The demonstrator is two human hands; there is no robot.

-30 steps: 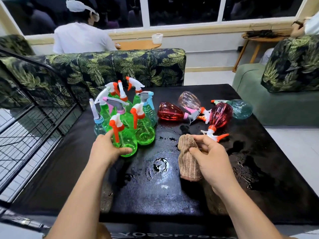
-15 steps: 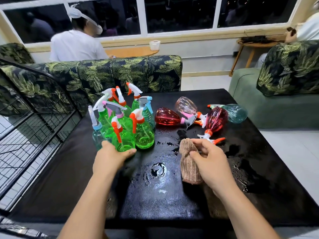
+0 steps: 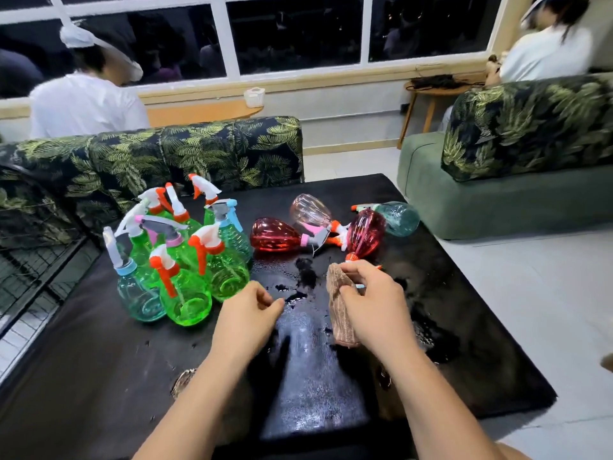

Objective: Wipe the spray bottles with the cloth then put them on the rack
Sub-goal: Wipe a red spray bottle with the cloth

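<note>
- The right hand (image 3: 371,300), centre right of the frame, pinches the cloth (image 3: 341,315) near its top between thumb and curled fingers. The rest hangs down to the table (image 3: 99,360), which looks like a grip kept ready for wiping.
- The left hand (image 3: 247,313), at centre, holds nothing. Its fingers are loosely curled, just right of the green bottles (image 3: 185,260) and apart from them.
- The green bottles stand upright and packed together at left centre, nearest the rack (image 3: 36,270) at the left edge, probably grouped for a short lift across.
- The red bottles (image 3: 275,235) and pale bottles (image 3: 398,217) lie on their sides at upper centre, nozzles together, likely waiting for the cloth.
- Water (image 3: 305,277) beads between the hands, so the bottles may be slippery.
</note>
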